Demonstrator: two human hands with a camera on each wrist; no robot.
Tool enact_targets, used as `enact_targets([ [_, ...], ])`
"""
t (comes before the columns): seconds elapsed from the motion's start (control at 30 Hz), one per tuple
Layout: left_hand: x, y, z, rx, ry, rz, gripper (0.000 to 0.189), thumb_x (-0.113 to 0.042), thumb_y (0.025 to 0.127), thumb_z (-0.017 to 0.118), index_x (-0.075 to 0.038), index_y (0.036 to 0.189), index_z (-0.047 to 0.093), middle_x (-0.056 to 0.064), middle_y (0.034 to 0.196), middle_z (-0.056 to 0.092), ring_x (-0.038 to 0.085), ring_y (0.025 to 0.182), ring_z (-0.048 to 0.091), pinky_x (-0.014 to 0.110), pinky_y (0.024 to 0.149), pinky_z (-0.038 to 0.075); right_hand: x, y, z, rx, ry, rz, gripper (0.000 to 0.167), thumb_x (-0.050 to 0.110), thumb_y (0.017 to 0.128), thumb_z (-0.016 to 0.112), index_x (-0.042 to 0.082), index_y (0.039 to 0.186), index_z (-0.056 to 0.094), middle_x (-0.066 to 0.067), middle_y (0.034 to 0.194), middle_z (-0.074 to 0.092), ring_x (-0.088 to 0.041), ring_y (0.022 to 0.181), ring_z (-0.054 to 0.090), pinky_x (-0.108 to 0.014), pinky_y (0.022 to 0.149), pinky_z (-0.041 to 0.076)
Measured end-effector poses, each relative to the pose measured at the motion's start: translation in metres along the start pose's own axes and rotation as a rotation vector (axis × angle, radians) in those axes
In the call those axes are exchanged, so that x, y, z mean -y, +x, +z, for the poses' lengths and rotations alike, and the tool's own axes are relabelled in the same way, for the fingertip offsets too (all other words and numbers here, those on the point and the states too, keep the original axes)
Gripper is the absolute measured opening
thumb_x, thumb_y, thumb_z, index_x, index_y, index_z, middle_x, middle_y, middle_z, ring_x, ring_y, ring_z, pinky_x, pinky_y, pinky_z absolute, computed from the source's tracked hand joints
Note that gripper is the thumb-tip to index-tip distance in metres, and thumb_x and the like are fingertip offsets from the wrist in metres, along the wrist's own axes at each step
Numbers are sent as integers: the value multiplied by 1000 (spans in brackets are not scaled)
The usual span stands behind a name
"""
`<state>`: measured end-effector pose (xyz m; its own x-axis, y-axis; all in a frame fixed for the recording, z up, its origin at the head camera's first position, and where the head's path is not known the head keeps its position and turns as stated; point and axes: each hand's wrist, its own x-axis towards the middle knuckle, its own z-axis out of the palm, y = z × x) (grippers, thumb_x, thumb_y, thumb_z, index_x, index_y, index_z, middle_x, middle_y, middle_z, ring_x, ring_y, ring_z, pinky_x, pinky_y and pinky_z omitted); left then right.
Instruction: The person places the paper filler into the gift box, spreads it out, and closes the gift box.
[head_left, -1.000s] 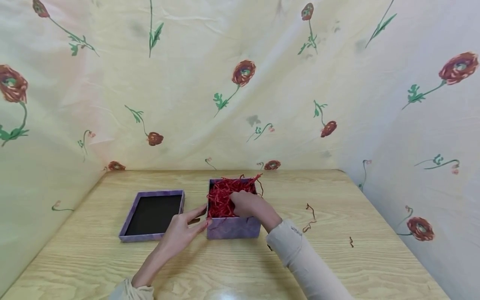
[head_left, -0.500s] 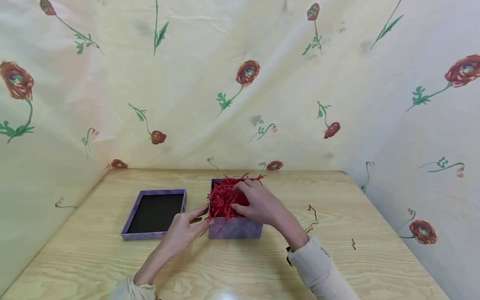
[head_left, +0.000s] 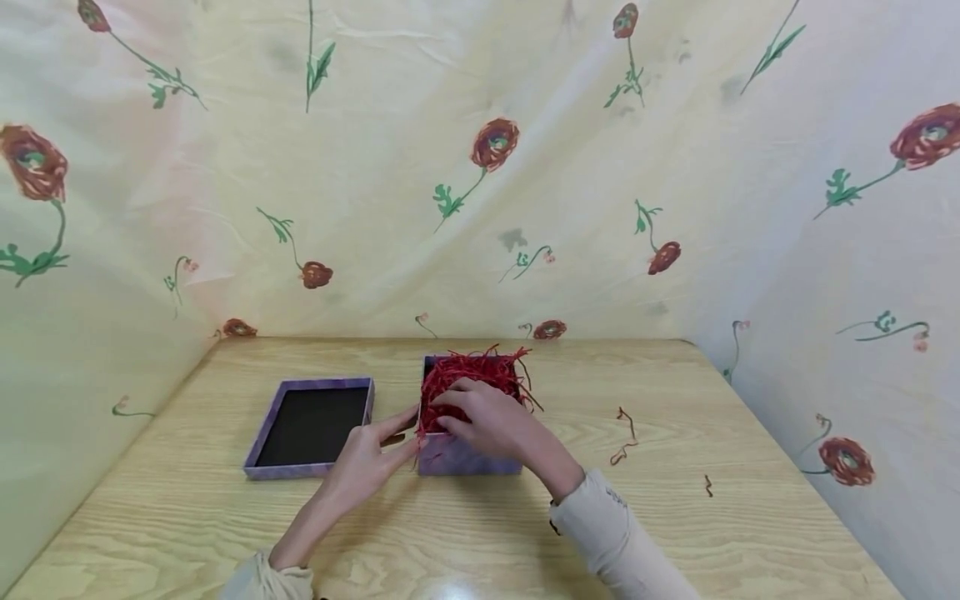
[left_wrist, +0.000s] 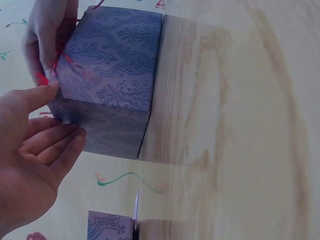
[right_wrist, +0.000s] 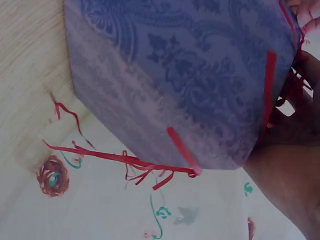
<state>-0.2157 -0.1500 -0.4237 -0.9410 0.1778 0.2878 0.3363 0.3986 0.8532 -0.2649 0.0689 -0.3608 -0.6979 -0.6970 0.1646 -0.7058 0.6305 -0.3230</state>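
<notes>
A purple patterned box stands uncovered on the table, heaped with red shredded paper. Its near wall fills much of the left wrist view. My left hand touches the box at its near left corner, thumb by the rim and fingers along the left side. My right hand reaches over the near rim into the shredded paper. Its fingers and thumb stand apart over the strands; some fingertips are hidden. Red strands hang over the box wall in the right wrist view.
The box lid, purple-rimmed and black inside, lies upturned left of the box. Loose red strands lie on the wooden table to the right. A flowered cloth hangs behind and at both sides.
My right hand has moved about in the shredded paper, first lifting and spreading at the right, then shifting left toward the near left corner. My left hand has stayed at the box's corner.
</notes>
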Motion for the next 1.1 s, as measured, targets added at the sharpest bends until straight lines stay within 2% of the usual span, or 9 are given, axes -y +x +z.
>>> enact_targets([
  [0.13,0,1,1,-7,13,12,53,-22,97,76,-4,144,61,18,132,67,37,116,67,46,91,57,-8,9,-2,64,70,48,29,13,103,66,4,130,71,-12,127,68,-26,113,65,-43,94,54],
  [0.33,-2,3,0,-9,45,7,54,-28,96,77,-5,144,62,19,131,67,36,112,69,45,87,58,-19,27,-2,179,92,113,26,4,97,72,0,123,74,-9,112,73,-18,92,66,-37,82,53],
  [0.47,-1,2,-1,-6,45,5,54,-28,97,76,-5,144,62,19,132,66,35,113,69,46,89,58,-20,30,-1,224,95,130,31,6,98,71,0,129,71,-11,116,72,-19,91,63,-36,81,51],
  [0.57,0,1,-1,-2,43,16,54,-28,97,75,-3,144,62,20,133,66,37,114,68,48,90,57,-18,24,-3,204,103,114,34,12,101,69,0,133,68,-14,126,68,-25,109,65,-41,93,53],
  [0.67,0,0,0,0,43,16,54,-27,97,75,-4,144,62,20,133,66,37,114,68,48,91,57,-12,14,-7,137,117,110,41,24,104,66,2,138,64,-16,136,63,-32,127,58,-49,104,48],
  [0.77,-1,1,0,8,34,12,54,-27,97,76,-5,144,61,19,134,66,36,116,67,48,91,57,-4,2,-9,66,101,99,58,44,101,68,7,145,59,-16,144,57,-37,135,51,-58,108,42],
  [0.87,-1,2,0,16,31,15,54,-26,98,75,-4,145,61,19,134,65,35,118,67,47,92,57,6,-6,-7,47,26,75,71,56,93,73,14,148,56,-14,148,53,-38,137,49,-65,107,40],
  [0.93,-1,2,-1,15,31,14,54,-26,98,75,-3,145,60,19,135,65,35,118,66,46,92,57,8,-8,-2,35,-23,34,67,55,91,75,16,144,61,-10,143,57,-35,132,53,-62,105,44],
  [1.1,1,0,-1,16,25,5,54,-25,99,74,-1,145,59,20,136,64,37,118,66,45,91,57,2,-5,7,-29,-62,-58,36,37,98,74,13,125,74,-4,125,67,-25,114,64,-44,94,54],
])
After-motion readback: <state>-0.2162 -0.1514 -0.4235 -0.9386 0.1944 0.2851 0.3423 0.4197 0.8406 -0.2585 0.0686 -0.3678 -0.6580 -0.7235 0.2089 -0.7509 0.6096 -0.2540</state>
